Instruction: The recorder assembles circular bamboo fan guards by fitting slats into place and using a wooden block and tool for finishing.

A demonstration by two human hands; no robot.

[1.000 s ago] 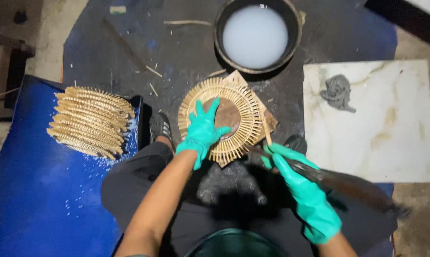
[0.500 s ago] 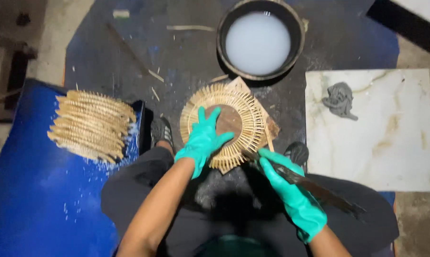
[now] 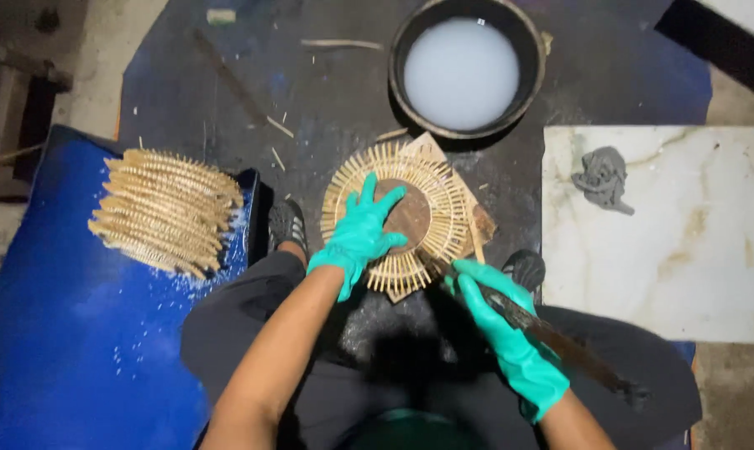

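Teal-gloved left hand (image 3: 362,235) lies flat, fingers spread, pressing down on a round bamboo-stick disc (image 3: 443,196); palm covers the brown centre, nothing is gripped. Disc sits on a small wooden board (image 3: 480,223), directly under that hand and just ahead of the person's knees. Right hand (image 3: 510,337), same glove, is closed tight around a long dark blade (image 3: 552,333); the handle end runs back past the wrist, the tip reaches the disc's near edge, just beside the left hand's heel.

Risks, as a judgement:
- Blade tip works very close to the left palm and thumb. A slip off the hard sticks could send it into the glove.
- Gloves look wet or slick; grip on the blade could twist.
- Disc is held by palm pressure only. A hard push from the blade could spin or skid it off the board.
- Thin radial sticks could snap or splinter if the blade catches sideways.

Beyond the left fingertips stands a black basin of milky liquid (image 3: 464,71); a jolt forward could knock it. Far out past the left elbow, a stack of finished discs (image 3: 167,210) rests on a blue sheet (image 3: 52,350). Out to the right hand's side, a white marble slab (image 3: 668,267) carries a grey lump (image 3: 603,177), well apart from the work.
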